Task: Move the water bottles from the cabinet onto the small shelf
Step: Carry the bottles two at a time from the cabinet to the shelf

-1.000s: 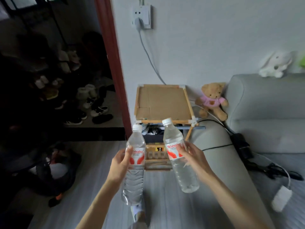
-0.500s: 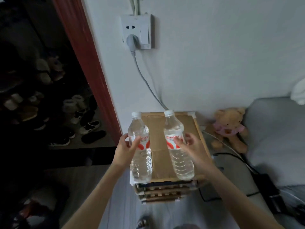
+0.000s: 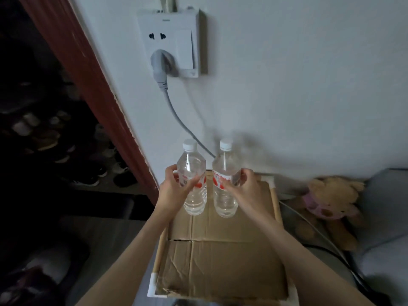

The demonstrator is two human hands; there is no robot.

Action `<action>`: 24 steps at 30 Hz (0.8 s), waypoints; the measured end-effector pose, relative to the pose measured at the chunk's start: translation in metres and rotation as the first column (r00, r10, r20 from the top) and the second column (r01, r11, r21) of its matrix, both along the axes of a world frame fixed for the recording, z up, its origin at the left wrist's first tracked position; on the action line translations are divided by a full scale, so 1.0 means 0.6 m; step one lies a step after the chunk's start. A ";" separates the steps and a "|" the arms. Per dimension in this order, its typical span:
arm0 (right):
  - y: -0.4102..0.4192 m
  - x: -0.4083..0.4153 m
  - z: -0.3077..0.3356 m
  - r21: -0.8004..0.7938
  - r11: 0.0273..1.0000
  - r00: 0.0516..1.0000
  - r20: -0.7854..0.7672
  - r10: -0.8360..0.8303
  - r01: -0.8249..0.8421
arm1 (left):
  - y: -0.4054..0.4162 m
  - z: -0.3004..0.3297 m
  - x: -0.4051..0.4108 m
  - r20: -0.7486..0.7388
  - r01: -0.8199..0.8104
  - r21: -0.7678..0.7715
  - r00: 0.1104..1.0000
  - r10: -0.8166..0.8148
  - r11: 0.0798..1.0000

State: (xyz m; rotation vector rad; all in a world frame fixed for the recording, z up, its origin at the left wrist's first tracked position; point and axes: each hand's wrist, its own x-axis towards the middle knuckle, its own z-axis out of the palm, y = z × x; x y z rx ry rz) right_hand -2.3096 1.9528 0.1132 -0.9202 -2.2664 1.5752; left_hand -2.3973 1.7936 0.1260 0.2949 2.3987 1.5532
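A: What are the hands doing?

B: The left hand point(image 3: 176, 191) is wrapped round the left bottle point(image 3: 191, 180) at its red and white label, thumb across the front and fingers curled behind. The right hand point(image 3: 239, 191) grips the right bottle point(image 3: 224, 180) the same way, at label height, with the thumb in front. Neither hand is spread wide; each is closed just as far as the bottle's girth allows.

A: And where are the bottles?

B: Both stand upright at the far end of the small shelf point(image 3: 220, 257), close to the wall. Their bases appear to be on the cardboard sheet that covers the shelf top, though I cannot tell for certain whether they rest fully on it. They are side by side, with a narrow gap between them, not touching.

A: How many of each thing?

B: Two bottles, both clear, each with a white cap. Two hands, one to each bottle. One shelf with a wooden frame and white corner pieces. One wall socket point(image 3: 171, 43) on the far wall with one grey plug point(image 3: 161, 65) in it, and its cable runs down behind the bottles. One teddy bear point(image 3: 331, 204) on the right, beside the shelf, leaning against a grey sofa point(image 3: 386, 217). On the left, a dark doorway with shoes point(image 3: 88, 173), too dim to count.
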 end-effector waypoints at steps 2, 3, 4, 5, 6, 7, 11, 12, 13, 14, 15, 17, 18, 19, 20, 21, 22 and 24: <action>0.003 -0.015 -0.004 -0.020 1.000 0.999 -0.046 -0.012 0.012 | 0.014 -0.003 -0.008 0.002 -0.007 0.025 1.000 0.007 1.000; 0.002 -0.021 -0.009 -0.043 0.999 0.997 -0.067 -0.035 0.032 | 0.020 -0.007 -0.010 0.008 -0.014 0.037 1.000 0.014 0.999; 0.001 -0.025 -0.014 -0.071 0.996 0.995 -0.082 -0.063 0.057 | 0.026 -0.012 -0.010 0.016 -0.023 0.046 1.000 0.022 0.999; -0.001 -0.029 -0.020 -0.101 0.992 0.992 -0.094 -0.086 0.076 | 0.030 -0.017 -0.008 0.018 -0.034 0.057 0.999 0.033 0.998; -0.002 -0.030 -0.025 -0.119 0.990 0.991 -0.095 -0.091 0.079 | 0.032 -0.023 -0.007 0.012 -0.043 0.062 0.999 0.042 0.997; -0.001 -0.030 -0.030 -0.128 0.990 0.994 -0.083 -0.070 0.059 | 0.034 -0.027 -0.006 0.001 -0.045 0.065 0.999 0.045 0.997; 0.007 -0.011 -0.027 -0.154 0.978 0.990 0.000 0.142 -0.140 | 0.029 -0.036 -0.016 0.026 0.045 0.048 0.999 -0.046 0.998; 0.010 -0.005 -0.028 -0.148 0.973 0.983 0.026 0.182 -0.176 | 0.024 -0.037 -0.019 0.032 0.085 0.044 0.996 -0.086 0.995; 0.014 0.001 -0.027 -0.135 0.970 0.976 0.051 0.212 -0.204 | 0.021 -0.039 -0.023 0.025 0.130 0.039 0.991 -0.131 0.991; 0.017 0.005 -0.021 -0.124 0.965 0.969 0.067 0.239 -0.230 | 0.018 -0.037 -0.025 0.013 0.180 0.019 0.984 -0.180 0.983; 0.021 0.010 -0.019 -0.127 0.959 0.963 0.062 0.264 -0.255 | 0.015 -0.035 -0.027 -0.002 0.223 0.001 0.975 -0.223 0.975; 0.025 0.019 -0.004 -0.152 0.952 0.961 0.044 0.274 -0.265 | 0.009 -0.029 -0.033 0.020 0.276 0.007 0.961 -0.276 0.961; 0.026 0.023 0.007 -0.138 0.956 0.964 0.032 0.266 -0.259 | 0.006 -0.027 -0.037 0.045 0.290 0.016 0.956 -0.290 0.957; 0.027 0.025 0.017 -0.104 0.963 0.967 0.022 0.253 -0.250 | 0.002 -0.024 -0.041 0.052 0.305 0.024 0.951 -0.306 0.952; 0.027 0.027 0.029 -0.072 0.967 0.970 0.004 0.245 -0.244 | -0.003 -0.018 -0.043 0.054 0.317 0.036 0.946 -0.319 0.948; 0.027 0.028 0.038 -0.043 0.970 0.971 -0.032 0.238 -0.239 | -0.008 -0.009 -0.046 0.050 0.330 0.069 0.941 -0.333 0.942; 0.028 0.026 0.050 -0.014 0.970 0.968 -0.070 0.241 -0.242 | -0.012 0.002 -0.048 0.036 0.343 0.110 0.937 -0.349 0.933; 0.032 0.014 0.074 0.051 0.958 0.954 -0.089 0.285 -0.281 | -0.011 0.030 -0.054 -0.030 0.400 0.144 0.916 -0.401 0.905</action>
